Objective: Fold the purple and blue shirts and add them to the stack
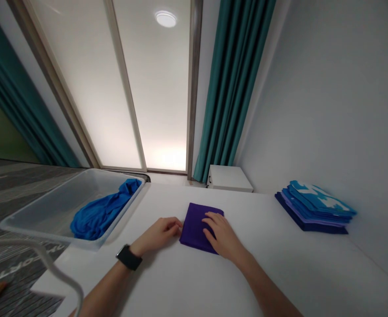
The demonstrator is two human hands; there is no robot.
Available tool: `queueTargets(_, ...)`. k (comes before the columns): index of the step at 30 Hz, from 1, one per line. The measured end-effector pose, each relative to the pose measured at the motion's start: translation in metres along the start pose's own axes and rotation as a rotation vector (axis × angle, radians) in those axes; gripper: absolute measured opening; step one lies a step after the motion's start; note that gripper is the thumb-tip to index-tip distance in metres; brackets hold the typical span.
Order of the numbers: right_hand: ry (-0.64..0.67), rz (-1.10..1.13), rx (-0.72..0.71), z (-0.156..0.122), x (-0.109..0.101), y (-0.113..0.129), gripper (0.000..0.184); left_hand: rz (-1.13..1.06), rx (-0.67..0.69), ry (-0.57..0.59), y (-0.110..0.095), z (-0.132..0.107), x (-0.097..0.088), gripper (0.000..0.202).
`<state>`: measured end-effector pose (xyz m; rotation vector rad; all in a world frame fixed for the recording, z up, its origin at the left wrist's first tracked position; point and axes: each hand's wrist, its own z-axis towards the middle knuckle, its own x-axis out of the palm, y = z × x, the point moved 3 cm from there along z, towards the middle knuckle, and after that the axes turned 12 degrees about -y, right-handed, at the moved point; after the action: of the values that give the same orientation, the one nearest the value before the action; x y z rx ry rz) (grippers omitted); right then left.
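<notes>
A folded purple cloth (194, 222) lies on the white table (187, 281) in front of me. My right hand (222, 235) rests flat on top of the cloth's right half, fingers stretched out. My left hand (161, 231), with a black watch on the wrist, sits at the cloth's left edge with its fingers curled and pinched on that edge.
A clear plastic bin (49, 211) at the table's left holds a crumpled blue garment (100, 213). A stack of folded blue and purple cloths (314, 207) lies at the right by the wall. A small white cabinet (228, 178) stands behind the table, near teal curtains.
</notes>
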<state>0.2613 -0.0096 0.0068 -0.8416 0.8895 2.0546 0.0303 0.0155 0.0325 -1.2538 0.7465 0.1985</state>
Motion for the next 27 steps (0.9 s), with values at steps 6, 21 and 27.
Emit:
queueTargets(6,0.136,0.025,-0.043,-0.006,0.009,0.016,0.043,0.028,0.044,-0.044,0.001,-0.003,0.008,0.025)
queueTargets(21,0.175,-0.079,-0.155,0.001,-0.008,0.036,0.006,0.112,0.202,-0.024,-0.005,-0.012,0.013,0.018)
queueTargets(27,0.164,-0.056,-0.155,0.001,-0.008,0.034,0.011,0.121,0.205,-0.031,-0.007,-0.013,0.015,0.016)
